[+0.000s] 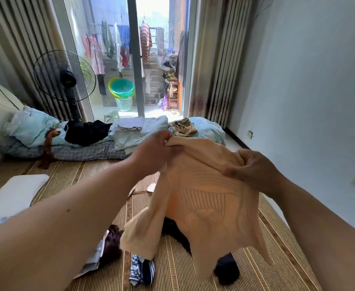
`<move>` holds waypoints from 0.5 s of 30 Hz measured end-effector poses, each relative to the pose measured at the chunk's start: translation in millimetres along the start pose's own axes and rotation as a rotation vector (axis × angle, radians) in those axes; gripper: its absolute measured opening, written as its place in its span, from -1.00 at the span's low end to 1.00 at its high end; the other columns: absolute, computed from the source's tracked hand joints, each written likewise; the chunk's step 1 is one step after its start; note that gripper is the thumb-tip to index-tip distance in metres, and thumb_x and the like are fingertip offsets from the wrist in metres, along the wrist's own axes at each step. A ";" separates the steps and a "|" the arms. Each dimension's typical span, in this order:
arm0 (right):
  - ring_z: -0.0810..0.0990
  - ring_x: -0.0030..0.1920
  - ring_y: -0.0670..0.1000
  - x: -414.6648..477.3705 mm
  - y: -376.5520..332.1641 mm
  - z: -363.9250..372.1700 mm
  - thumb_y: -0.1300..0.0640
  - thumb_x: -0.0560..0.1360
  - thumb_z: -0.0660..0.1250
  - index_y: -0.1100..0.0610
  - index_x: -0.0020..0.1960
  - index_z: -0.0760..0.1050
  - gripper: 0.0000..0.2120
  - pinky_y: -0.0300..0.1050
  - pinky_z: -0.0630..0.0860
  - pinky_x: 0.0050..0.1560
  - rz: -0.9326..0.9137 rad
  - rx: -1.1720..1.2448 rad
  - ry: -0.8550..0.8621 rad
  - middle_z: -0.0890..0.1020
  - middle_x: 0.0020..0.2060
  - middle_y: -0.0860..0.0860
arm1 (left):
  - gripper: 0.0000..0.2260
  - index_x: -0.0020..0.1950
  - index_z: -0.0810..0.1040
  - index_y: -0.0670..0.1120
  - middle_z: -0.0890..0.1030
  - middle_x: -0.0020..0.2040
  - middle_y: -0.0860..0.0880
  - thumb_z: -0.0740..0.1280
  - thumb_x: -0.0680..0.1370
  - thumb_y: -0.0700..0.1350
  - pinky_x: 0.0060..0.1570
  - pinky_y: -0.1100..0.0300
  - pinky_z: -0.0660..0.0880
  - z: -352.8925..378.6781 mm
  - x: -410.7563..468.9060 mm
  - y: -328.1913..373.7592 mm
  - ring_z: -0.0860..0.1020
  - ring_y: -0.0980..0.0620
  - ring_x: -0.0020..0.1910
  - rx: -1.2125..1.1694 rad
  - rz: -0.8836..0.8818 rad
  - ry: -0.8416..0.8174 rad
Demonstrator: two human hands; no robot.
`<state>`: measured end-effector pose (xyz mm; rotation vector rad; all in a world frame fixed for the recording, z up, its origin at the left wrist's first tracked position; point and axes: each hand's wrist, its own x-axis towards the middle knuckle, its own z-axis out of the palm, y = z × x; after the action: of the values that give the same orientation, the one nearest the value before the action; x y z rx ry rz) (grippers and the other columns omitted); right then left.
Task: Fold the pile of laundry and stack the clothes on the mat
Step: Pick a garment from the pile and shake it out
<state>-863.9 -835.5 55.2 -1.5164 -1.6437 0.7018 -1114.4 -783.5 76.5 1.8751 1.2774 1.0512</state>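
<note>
I hold a peach-coloured top [206,208] up in the air above the striped woven mat [172,269]. My left hand [153,152] pinches its upper left edge, and my right hand [254,168] grips its upper right edge. The garment hangs down with a sleeve dangling at the lower left. Beneath it on the mat lie unfolded clothes: a dark garment [227,269], a blue-and-white checked piece [141,271] and a dark brown piece [112,240]. Part of the pile is hidden behind the top.
Bedding and folded pale clothes [138,131] lie along the far edge of the mat, with a black garment [86,131] beside them. A standing fan [65,78] is at the left, a white pillow [14,192] near my left arm, a wall at the right.
</note>
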 end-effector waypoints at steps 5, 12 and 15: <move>0.47 -0.45 -0.24 5.6 -7.3 -2.2 0.17 0.25 0.61 -0.11 -0.40 0.60 -0.76 -0.36 0.40 -0.41 -0.003 0.014 -0.083 0.52 -0.50 -0.21 | -0.76 -0.29 0.40 0.03 0.45 -0.38 0.09 0.43 0.48 -0.08 -0.50 0.42 0.27 -18.9 11.2 5.3 0.38 0.18 -0.42 0.223 0.065 0.061; 0.65 -0.15 0.01 -11.4 10.0 37.2 0.12 0.42 0.50 0.14 -0.18 0.68 -0.91 -0.05 0.57 -0.01 0.266 -0.093 -0.344 0.71 -0.18 0.07 | -0.84 -0.23 0.43 0.05 0.49 -0.33 0.12 0.37 0.49 -0.10 -0.37 0.34 0.32 -30.4 20.9 10.1 0.42 0.17 -0.36 0.232 0.109 0.195; 0.56 -0.38 -0.11 -18.7 -2.8 59.5 0.17 0.55 0.33 0.16 -0.17 0.53 -0.87 -0.21 0.51 -0.32 0.307 0.193 -0.349 0.60 -0.34 0.02 | -0.93 -0.11 0.48 -0.01 0.48 -0.27 0.10 0.31 0.55 -0.06 -0.29 0.31 0.35 -29.4 15.8 -5.0 0.51 -0.02 -0.19 0.308 -0.007 0.149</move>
<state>-915.0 -847.9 21.7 -1.5839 -1.5448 1.3165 -1138.9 -765.2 90.6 2.0439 1.6078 1.0549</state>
